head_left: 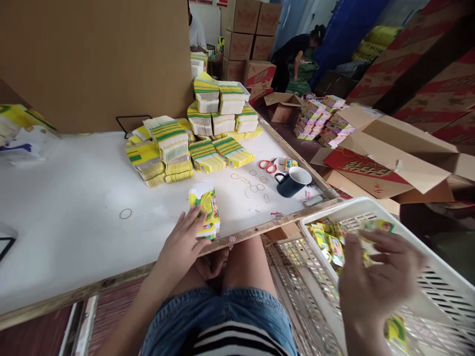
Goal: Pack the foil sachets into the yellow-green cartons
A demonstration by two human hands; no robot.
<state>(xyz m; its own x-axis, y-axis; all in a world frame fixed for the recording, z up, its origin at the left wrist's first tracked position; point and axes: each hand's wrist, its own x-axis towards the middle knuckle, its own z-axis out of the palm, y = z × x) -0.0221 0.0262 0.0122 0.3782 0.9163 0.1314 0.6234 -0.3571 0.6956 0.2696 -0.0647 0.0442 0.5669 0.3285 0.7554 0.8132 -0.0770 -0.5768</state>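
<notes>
My left hand [185, 232] lies on a small yellow-and-green carton [208, 210] near the table's front edge, fingers extended over its top and thumb at its near end. A white flap stands out at the carton's far end. Over the white plastic basket [365, 202] on the right, my right hand [382, 277] is smeared by motion. Its thumb and fingers appear closed on a blurred yellow-green packet [377, 226]. More yellow packets [330, 242] lie inside the basket. Beyond my left hand, bundles of flat yellow cartons [168, 141] are stacked on the white table [81, 198].
A dark mug [293, 182], red-handled scissors [267, 165] and several rubber bands [254, 188] lie at the table's right. An open cardboard box [386, 153] stands beyond the basket. A large cardboard sheet [92, 64] rises behind the table. A person [297, 54] bends over at the back.
</notes>
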